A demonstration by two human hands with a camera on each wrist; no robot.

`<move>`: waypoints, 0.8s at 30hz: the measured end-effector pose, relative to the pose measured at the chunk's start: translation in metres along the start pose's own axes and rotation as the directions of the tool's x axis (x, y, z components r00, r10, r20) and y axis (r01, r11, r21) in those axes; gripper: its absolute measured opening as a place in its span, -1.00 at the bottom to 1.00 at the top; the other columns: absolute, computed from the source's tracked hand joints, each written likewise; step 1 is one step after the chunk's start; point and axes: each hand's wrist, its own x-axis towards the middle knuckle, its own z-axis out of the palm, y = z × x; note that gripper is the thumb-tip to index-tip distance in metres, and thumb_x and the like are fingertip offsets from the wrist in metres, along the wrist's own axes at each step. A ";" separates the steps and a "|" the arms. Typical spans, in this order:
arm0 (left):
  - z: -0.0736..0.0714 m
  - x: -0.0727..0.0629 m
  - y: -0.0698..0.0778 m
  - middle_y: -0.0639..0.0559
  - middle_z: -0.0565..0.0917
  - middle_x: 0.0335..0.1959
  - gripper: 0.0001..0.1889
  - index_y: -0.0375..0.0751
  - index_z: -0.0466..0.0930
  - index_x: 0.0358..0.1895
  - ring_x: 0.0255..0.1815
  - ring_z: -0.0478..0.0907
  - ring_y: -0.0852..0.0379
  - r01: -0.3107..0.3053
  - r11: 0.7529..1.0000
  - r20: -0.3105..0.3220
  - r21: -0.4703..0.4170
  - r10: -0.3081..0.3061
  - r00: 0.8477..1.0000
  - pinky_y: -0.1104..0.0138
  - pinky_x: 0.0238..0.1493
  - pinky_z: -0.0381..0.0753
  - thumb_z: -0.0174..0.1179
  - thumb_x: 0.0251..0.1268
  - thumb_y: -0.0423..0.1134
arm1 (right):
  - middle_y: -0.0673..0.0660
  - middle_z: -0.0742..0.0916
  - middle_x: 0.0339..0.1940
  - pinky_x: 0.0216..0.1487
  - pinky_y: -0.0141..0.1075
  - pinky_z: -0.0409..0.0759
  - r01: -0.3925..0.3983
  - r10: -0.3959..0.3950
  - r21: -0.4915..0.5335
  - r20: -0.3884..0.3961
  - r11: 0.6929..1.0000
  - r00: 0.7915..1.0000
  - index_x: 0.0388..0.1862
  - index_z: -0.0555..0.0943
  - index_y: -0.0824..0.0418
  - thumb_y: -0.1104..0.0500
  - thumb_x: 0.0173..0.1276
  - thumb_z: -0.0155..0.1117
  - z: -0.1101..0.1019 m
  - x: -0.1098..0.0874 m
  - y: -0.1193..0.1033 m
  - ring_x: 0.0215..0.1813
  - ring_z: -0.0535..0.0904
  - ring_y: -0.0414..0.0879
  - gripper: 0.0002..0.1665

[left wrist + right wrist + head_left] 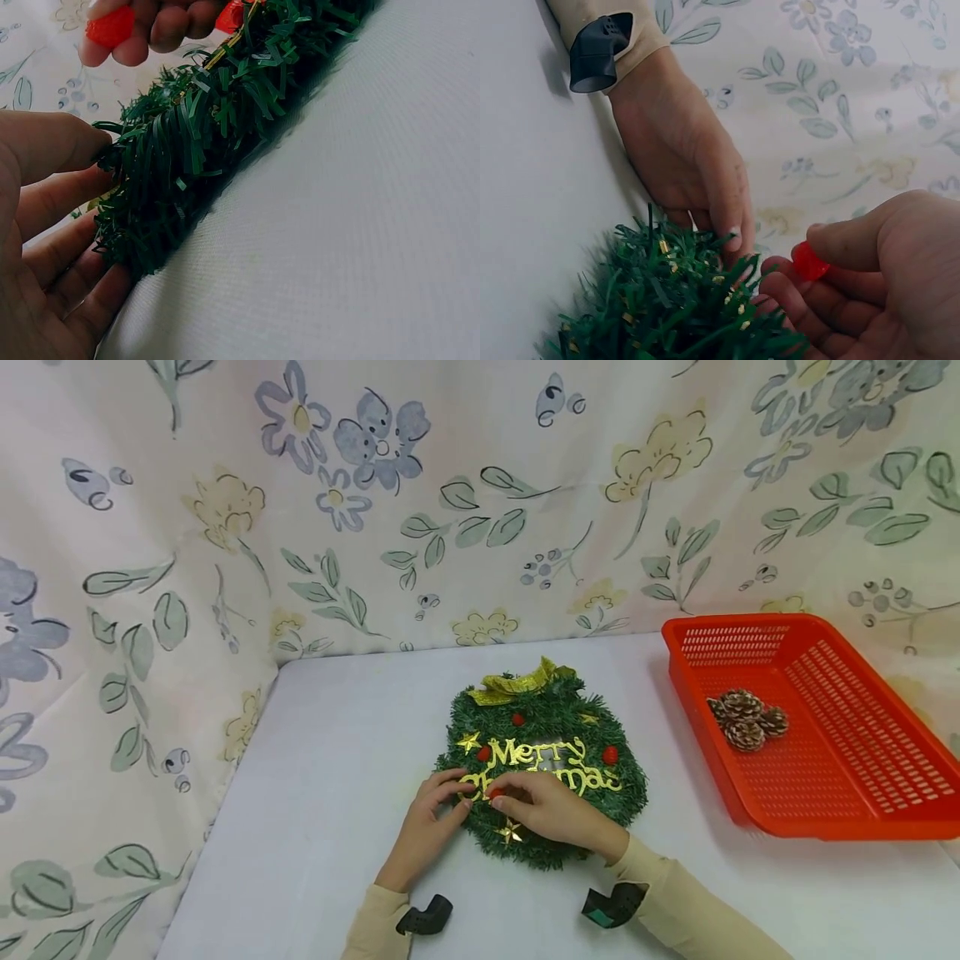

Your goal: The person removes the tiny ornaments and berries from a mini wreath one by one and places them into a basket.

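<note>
A green tinsel Christmas wreath (540,852) lies on the white table, with a gold "Merry Christmas" sign (536,752) across its middle. My left hand (431,827) holds the wreath's lower left edge; up close, thumb and fingers touch the green strands (187,142). Between the thumb and fingers of my right hand (551,806) is a small red ball (808,262), pinched just above the lettering. That hand covers part of the second word. Gold stars (510,832), several other red balls (611,755) and a gold ribbon bow (517,683) sit on the wreath.
To the right stands a red plastic basket (750,814) with a few brown pine cones (745,718) against its left side. A floral curtain (465,568) hangs behind and left of the white table (322,760).
</note>
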 end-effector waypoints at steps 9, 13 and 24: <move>-0.001 0.000 0.004 0.01 0.49 0.41 -0.77 0.04 0.70 0.11 0.43 0.40 -0.05 0.002 1.000 -0.010 0.023 -0.002 1.000 0.23 0.23 0.50 0.24 0.47 -0.21 | 0.09 0.74 0.04 -0.08 -0.33 0.66 -0.008 0.006 -0.023 -0.102 1.000 0.995 0.19 0.65 0.17 0.08 0.54 0.22 -0.008 -0.003 -0.005 -0.05 0.68 -0.10 -0.66; -0.001 0.000 0.006 -0.02 0.50 0.40 -0.77 0.01 0.71 0.10 0.40 0.42 -0.05 -0.006 1.000 -0.009 0.024 0.006 1.000 0.26 0.20 0.50 0.25 0.46 -0.22 | 0.17 0.74 0.07 -0.06 -0.34 0.68 -0.004 0.008 0.035 -0.117 0.999 0.993 0.21 0.63 0.22 0.11 0.54 0.22 -0.012 -0.004 -0.006 0.00 0.73 0.05 -0.64; 0.000 -0.001 0.006 0.00 0.50 0.40 -0.77 0.02 0.71 0.10 0.33 0.46 -0.02 -0.005 0.999 -0.009 0.032 0.005 1.000 0.25 0.17 0.50 0.24 0.46 -0.24 | 0.18 0.75 0.03 -0.06 -0.20 0.71 0.004 0.020 0.098 -0.240 0.995 0.971 0.17 0.65 0.22 0.06 0.52 0.25 -0.036 -0.010 -0.013 -0.04 0.72 0.20 -0.63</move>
